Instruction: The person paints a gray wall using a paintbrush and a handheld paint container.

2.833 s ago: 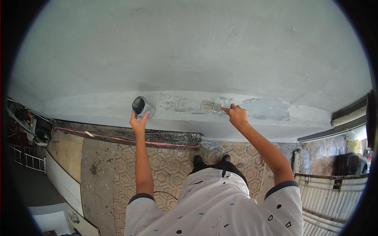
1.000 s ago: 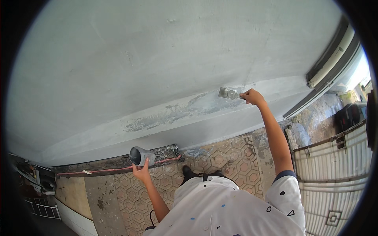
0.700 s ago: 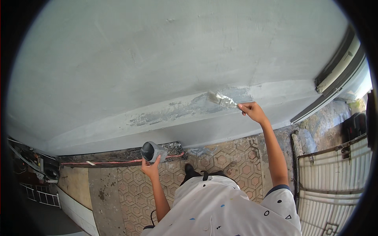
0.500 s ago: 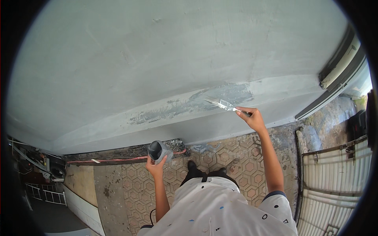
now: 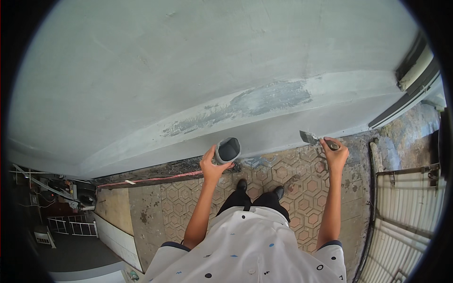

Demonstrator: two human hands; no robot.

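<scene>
One grey cup (image 5: 238, 153) in the left hand (image 5: 213, 166), one paintbrush (image 5: 309, 137) in the right hand (image 5: 336, 153), before one pale grey wall (image 5: 203, 56).
Far left, white metal railings (image 5: 73, 226) stand in shade; the left hand's fingers and thumb curl closed around the cup, dark mouth upward; one streaky darker patch (image 5: 271, 98) marks the ledge; two black shoes (image 5: 241, 185) stand on hexagon-patterned paving (image 5: 302, 207); the right hand pinches the paintbrush's handle, bristles leftward, clear of the patch; far right, corrugated sheeting (image 5: 406, 224).
</scene>
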